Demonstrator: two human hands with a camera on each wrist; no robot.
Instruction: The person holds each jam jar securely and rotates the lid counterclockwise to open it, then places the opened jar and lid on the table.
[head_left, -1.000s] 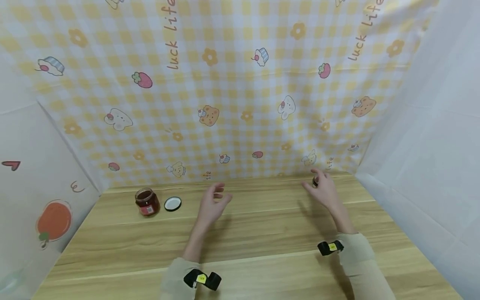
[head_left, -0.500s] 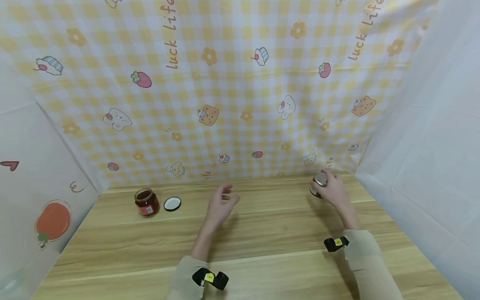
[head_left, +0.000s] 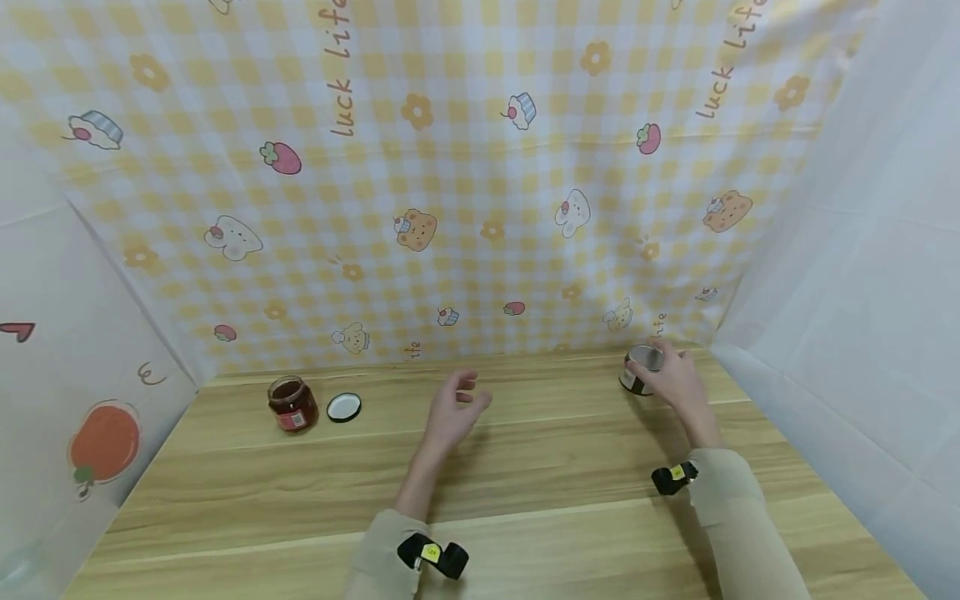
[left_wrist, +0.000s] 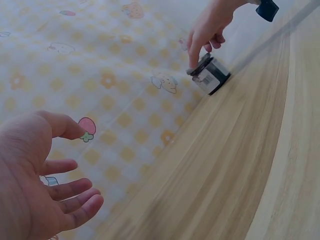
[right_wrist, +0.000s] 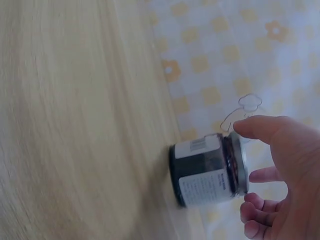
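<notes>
A dark-filled glass jar with a silver lid and white labels [right_wrist: 202, 170] stands at the back right of the table, close to the checked cloth. My right hand [head_left: 677, 382] grips it at the top, thumb at one side of the lid [right_wrist: 241, 165] and fingers round the other. My left hand [head_left: 453, 414] hovers over the middle of the table, fingers loosely bent and apart, holding nothing. At the left stands an open jar [head_left: 292, 404] with dark red contents and a red label. Beside it lies a round lid [head_left: 344, 407], white inside up, with a black rim.
The wooden table [head_left: 540, 467] ends at the back against a yellow checked cloth [head_left: 480, 183] printed with cartoons. White sheets hang along the left [head_left: 52, 275] and the right [head_left: 862, 292]. A black wrist camera [head_left: 432, 556] sits on the left sleeve.
My right hand has shifted slightly right and closed round the jar's lid, bringing the jar into clearer view. My left hand has drifted right. The open jar and loose lid stay put.
</notes>
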